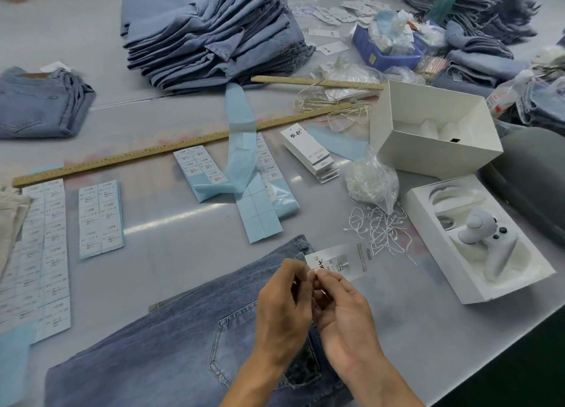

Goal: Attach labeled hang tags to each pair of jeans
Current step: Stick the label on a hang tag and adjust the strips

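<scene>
A pair of blue jeans (pixel 171 345) lies flat on the table in front of me, back pocket up. Above its waistband my left hand (pixel 281 308) and my right hand (pixel 345 311) meet fingertip to fingertip. Both pinch the near end of a white hang tag (pixel 339 261) with black writing; the tag sticks out away from me, over the table. What thin thing passes between the fingertips is too small to tell. A loose heap of white tag strings (pixel 379 229) lies just beyond the tag. A stack of spare hang tags (pixel 312 152) sits further back.
Sheets of blue-backed stickers (pixel 101 217) lie at left and centre. A long wooden ruler (pixel 171 148) crosses the table. A tall stack of jeans (pixel 214 33) stands behind it. At right: white boxes (pixel 434 131), a bag of strings (pixel 371 181) and a boxed white controller (pixel 489 238).
</scene>
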